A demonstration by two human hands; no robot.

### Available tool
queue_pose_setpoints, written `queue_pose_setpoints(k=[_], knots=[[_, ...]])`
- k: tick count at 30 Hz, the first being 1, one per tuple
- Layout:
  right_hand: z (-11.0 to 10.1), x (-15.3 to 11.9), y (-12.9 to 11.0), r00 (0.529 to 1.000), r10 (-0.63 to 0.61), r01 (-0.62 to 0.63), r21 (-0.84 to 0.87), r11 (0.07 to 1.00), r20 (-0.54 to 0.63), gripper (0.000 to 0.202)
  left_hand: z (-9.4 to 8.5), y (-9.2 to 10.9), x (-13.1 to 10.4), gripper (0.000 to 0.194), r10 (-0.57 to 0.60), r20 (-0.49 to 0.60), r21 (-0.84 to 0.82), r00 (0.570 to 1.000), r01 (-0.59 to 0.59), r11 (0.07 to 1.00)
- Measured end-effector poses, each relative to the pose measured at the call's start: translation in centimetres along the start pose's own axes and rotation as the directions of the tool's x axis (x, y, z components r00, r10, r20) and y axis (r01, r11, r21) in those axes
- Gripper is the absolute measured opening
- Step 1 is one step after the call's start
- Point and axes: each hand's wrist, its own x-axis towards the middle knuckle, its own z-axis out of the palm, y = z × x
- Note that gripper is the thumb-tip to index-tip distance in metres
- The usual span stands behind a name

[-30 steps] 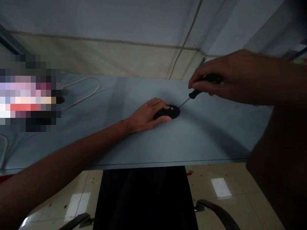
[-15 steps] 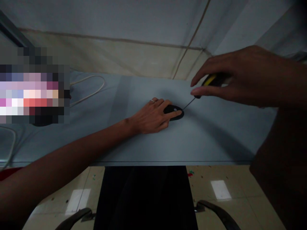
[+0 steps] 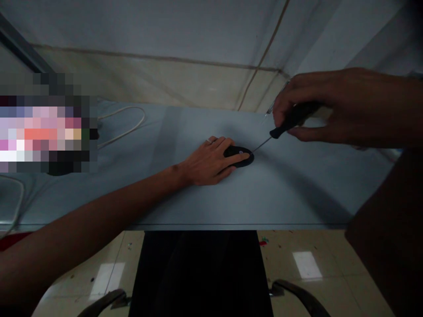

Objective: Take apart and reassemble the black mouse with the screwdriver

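My left hand (image 3: pixel 209 162), with a ring on one finger, holds a black computer mouse (image 3: pixel 243 150) down on the grey-blue table. Its index finger lies along the mouse beside a small pale round spot. To the right, my right hand (image 3: pixel 317 99) grips the dark handle of a screwdriver (image 3: pixel 292 119) between thumb and fingers. The screwdriver slants down to the left, and its thin shaft reaches the right end of the mouse. Whether the tip sits in a screw is too small to tell.
The table (image 3: pixel 198 207) runs along a tiled wall (image 3: pixel 158 26). A white cable (image 3: pixel 140 119) loops at the left beside a blurred-out patch. Some clear, shiny thing (image 3: pixel 270 108) shows behind my right fingers. Chair armrests (image 3: pixel 304 297) stand below the table's front edge.
My right fingers have shifted back along the screwdriver handle and curled more. The handle has turned, so its yellow stripe no longer shows. My left hand and the mouse stay almost in place.
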Motion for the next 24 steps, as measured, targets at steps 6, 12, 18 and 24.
queue_pose_setpoints(k=[6,12,18,24], knots=[[0.1,-0.1,-0.3,0.998,0.054,-0.056,-0.076,0.996,-0.034,0.030,0.2,0.0,-0.1,0.050,0.008,-0.020,0.001,1.000,-0.008,1.000],[-0.1,-0.1,-0.2,0.998,0.050,-0.053,-0.102,0.993,-0.025,0.038,0.1,0.0,0.0,0.051,0.005,-0.015,-0.005,1.000,-0.005,1.000],[-0.2,0.0,-0.3,1.000,0.011,-0.011,-0.022,1.000,-0.002,0.032,0.0,0.1,0.0,0.051,-0.004,0.003,-0.002,1.000,0.004,1.000],[-0.1,0.3,-1.3,0.999,0.036,-0.036,-0.017,0.999,-0.023,0.027,0.2,0.1,-0.1,0.051,-0.006,-0.012,0.010,1.000,0.006,1.000]])
